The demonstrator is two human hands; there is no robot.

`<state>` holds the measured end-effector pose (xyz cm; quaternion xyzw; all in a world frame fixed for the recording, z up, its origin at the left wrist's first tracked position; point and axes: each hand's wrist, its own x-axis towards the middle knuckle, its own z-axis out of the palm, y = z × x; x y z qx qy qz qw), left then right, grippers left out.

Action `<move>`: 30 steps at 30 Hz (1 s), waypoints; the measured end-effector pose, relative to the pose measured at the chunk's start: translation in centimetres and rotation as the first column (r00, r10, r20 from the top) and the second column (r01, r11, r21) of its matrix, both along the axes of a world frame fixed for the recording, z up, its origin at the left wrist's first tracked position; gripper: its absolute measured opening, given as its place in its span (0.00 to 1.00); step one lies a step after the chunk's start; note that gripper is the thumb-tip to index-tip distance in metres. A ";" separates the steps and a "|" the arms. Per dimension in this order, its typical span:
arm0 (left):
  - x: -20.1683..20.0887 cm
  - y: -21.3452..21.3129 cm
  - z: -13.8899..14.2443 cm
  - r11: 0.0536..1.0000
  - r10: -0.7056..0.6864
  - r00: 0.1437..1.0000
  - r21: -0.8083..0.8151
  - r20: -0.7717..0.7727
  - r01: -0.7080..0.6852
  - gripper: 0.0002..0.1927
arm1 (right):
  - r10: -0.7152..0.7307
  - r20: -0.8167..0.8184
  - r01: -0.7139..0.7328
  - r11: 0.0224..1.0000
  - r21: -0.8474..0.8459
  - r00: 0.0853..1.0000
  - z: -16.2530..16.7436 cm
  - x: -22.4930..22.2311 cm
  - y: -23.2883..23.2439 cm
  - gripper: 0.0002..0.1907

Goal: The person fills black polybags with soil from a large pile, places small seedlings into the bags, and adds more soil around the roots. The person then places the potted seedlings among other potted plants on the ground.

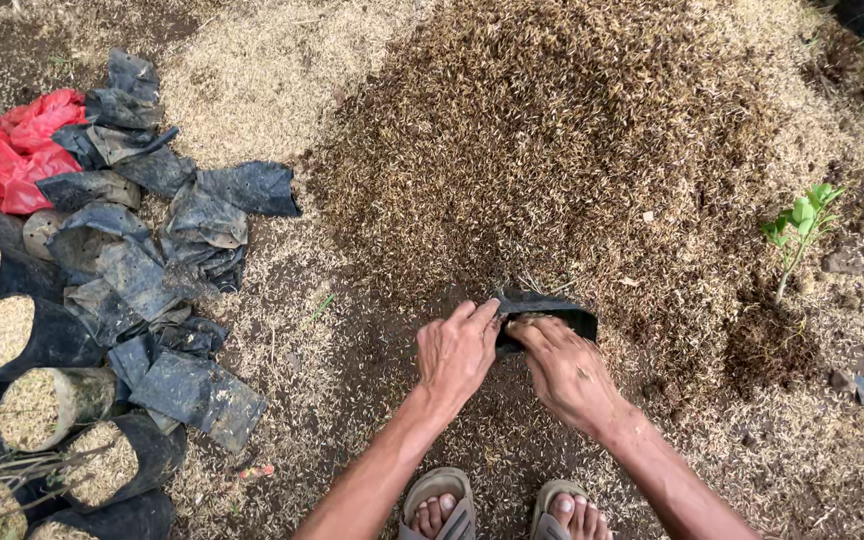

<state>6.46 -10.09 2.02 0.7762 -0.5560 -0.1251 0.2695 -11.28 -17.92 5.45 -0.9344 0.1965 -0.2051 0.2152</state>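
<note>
Both hands, left hand and right hand, pinch the black bag open at frame centre against the husk heap, empty bags lying left.

Bare ground carries a big husk heap, flat empty black bags (crumpled, overlapping), filled bags at left, a red sheet, and a seedling.

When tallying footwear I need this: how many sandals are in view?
2: the left sandal and the right sandal, side by side at the bottom edge, both partly cut off.
</note>
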 end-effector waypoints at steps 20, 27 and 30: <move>-2.3 3.5 1.1 0.984 -0.105 0.994 -0.141 0.012 0.106 0.41 | -0.567 -0.197 0.248 0.013 0.969 0.800 -6.9 3.6 -2.8 0.14; 0.1 2.2 1.1 0.983 0.182 0.977 0.001 -0.116 -0.183 0.21 | 0.122 -0.663 0.411 0.697 0.587 0.739 2.4 3.3 -2.0 0.25; 1.6 1.6 1.5 0.945 0.265 0.952 0.234 -0.151 -0.226 0.23 | -0.138 -0.339 0.300 0.818 0.491 0.931 5.4 2.1 -5.2 0.18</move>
